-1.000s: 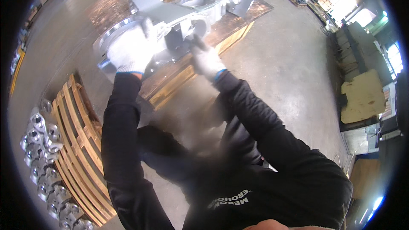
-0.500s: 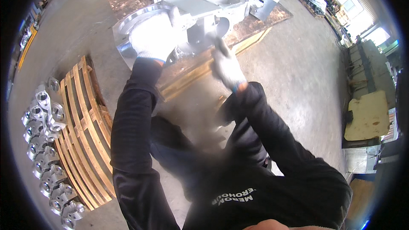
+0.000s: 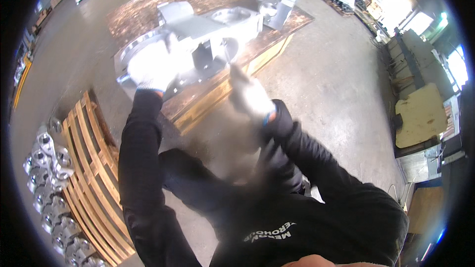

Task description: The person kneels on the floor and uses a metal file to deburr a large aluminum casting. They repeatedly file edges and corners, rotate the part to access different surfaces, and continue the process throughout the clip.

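Metal sits straight ahead of me: a big silver casting (image 3: 200, 28) lying on a brown wooden platform (image 3: 129, 16), its long axis running aslant from a wide ring (image 3: 140, 42) near me on the left to its far end up and to the right. My left hand (image 3: 154, 66), in a white glove, is the nearer one; it lies over the near side of that wide ring, so from there the casting stretches away to the right and a little farther off. Glare whitens the glove so much that I cannot tell whether my fingers are curled round the rim or only laid flat on it. My right hand (image 3: 251, 94), gloved too, is in front of the platform's near edge, the casting ahead of it and to its left, fingers pointing up toward the recessed near side. Something slim seems to stick out past those fingertips, but blur keeps me from saying what it is, or how tightly the fingers are closed. Beyond the casting's right end, a smaller ringed part (image 3: 283, 16) leans up from the platform, and a slatted pallet (image 3: 94, 163) lies on the floor left of my left forearm.
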### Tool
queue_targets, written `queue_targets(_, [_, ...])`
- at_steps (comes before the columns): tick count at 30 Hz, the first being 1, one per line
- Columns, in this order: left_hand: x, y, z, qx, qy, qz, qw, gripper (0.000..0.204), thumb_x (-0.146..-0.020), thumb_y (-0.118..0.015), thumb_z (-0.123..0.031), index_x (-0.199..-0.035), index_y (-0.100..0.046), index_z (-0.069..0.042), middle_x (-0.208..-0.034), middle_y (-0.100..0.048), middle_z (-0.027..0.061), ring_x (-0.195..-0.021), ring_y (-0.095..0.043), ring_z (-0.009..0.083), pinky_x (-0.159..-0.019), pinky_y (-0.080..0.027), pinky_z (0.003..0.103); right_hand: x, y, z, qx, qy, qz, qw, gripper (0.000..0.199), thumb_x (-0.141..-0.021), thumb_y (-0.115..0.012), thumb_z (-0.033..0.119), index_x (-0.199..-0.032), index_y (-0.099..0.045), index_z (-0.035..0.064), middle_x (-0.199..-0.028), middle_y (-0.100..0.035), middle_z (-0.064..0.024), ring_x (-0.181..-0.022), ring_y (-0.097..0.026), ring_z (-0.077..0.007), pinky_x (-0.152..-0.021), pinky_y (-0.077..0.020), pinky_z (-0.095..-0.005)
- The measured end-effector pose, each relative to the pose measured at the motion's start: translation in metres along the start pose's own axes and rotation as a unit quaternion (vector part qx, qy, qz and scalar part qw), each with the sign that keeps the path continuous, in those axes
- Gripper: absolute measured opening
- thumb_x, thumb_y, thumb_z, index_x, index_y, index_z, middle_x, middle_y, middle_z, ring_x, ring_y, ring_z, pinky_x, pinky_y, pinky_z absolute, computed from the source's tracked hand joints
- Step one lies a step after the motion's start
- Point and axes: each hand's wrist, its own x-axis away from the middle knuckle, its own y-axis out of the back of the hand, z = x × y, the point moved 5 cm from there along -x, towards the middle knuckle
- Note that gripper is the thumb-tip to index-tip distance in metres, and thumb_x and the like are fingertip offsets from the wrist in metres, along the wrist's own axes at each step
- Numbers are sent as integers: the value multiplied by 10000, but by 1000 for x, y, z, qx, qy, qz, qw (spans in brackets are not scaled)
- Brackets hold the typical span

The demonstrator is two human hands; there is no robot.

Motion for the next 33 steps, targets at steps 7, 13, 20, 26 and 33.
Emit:
queue_targets(7, [3, 29, -11, -45, -15, 26, 999, 443, -1007, -530, -522, -994, -806, -176, -790, -754, 90, -733, -734, 294, -692, -573, 436, 12, 1, 0, -157, -106, 0, 982, 656, -1061, -520, 223, -1652, -256, 117, -830, -555, -18, -555, -469, -90, -457, -396, -271])
queue_targets(13, [0, 38, -15, -29, -20, 100, 994, 628, -943, -553, -692, -1321, -711, -217, -967, -777, 124, -926, -750, 305, -852, -572, 417, -8, 1, 11, -178, -14, -75, 981, 629, -1062, -552, 238, -1633, -313, 123, -818, -525, 0, -605, -480, -86, -520, -426, -266])
queue_targets(20, [-7, 50, -30, -85, -3, 217, 972, 682, -947, -489, -717, -1397, -649, -231, -1189, -738, 164, -1101, -701, 364, -999, -524, 458, 6, 7, 10, 12, 90, -32, 995, 447, -1071, -521, 165, -1514, -504, 106, -1067, -682, -63, -667, -585, -110, -641, -519, -267])
queue_targets(26, [10, 49, -44, -49, 23, 188, 981, 682, -918, -540, -718, -1290, -717, -175, -1101, -757, 166, -1038, -723, 359, -895, -568, 480, -2, 15, -12, -215, -10, 8, 976, 418, -1054, -550, 209, -1456, -541, 98, -697, -516, 22, -522, -467, -65, -468, -371, -225])
queue_targets(33, [14, 57, -50, -48, -17, 141, 989, 701, -922, -507, -764, -1071, -791, -141, -814, -747, 160, -810, -747, 343, -740, -585, 469, 28, 25, -19, -49, -24, 15, 998, 564, -1066, -526, 246, -1601, -392, 129, -666, -524, -13, -506, -465, -83, -462, -355, -231])
